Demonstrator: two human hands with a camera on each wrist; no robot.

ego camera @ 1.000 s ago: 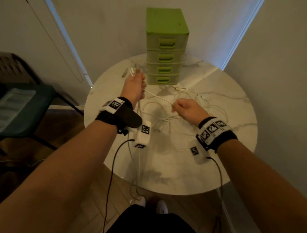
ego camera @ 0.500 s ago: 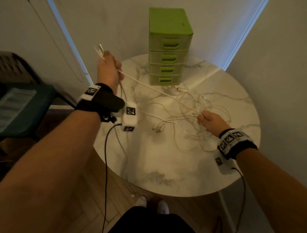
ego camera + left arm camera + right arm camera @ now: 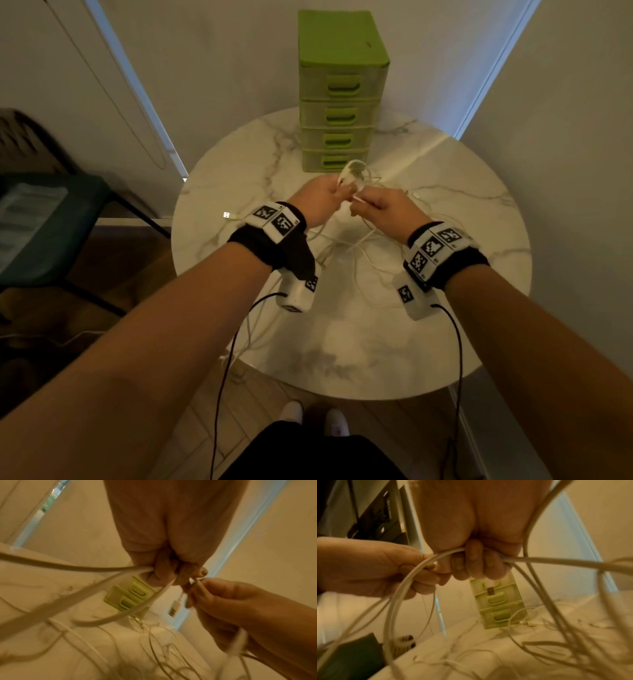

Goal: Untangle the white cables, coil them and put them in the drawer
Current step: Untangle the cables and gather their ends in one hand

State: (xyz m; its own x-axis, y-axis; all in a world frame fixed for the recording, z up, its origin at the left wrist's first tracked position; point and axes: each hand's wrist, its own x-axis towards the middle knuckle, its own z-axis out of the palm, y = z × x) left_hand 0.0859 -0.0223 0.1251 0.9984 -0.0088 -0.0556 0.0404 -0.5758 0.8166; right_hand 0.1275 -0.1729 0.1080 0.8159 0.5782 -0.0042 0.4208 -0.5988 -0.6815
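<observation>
Over the middle of the marble table (image 3: pixel 342 342) my two hands meet just in front of the green drawer unit (image 3: pixel 337 92), whose drawers are all closed. My left hand (image 3: pixel 322 198) grips a small loop of white cable (image 3: pixel 354 171); in the left wrist view its fingers (image 3: pixel 163 574) curl round flat strands. My right hand (image 3: pixel 380 209) grips the same cable beside it, fingers (image 3: pixel 471 561) curled round a strand (image 3: pixel 556 559). Loose tangled white cables (image 3: pixel 342 246) trail on the table under both wrists.
A USB plug (image 3: pixel 226 215) lies on the table's left side. More plugs (image 3: pixel 527 623) lie by the drawer unit's base. A dark chair (image 3: pixel 51 222) stands left of the table. Walls close in behind and to the right.
My left hand came down from high on the left and my right hand rose from the right side of the table. They now meet in front of the drawers with the cable looped.
</observation>
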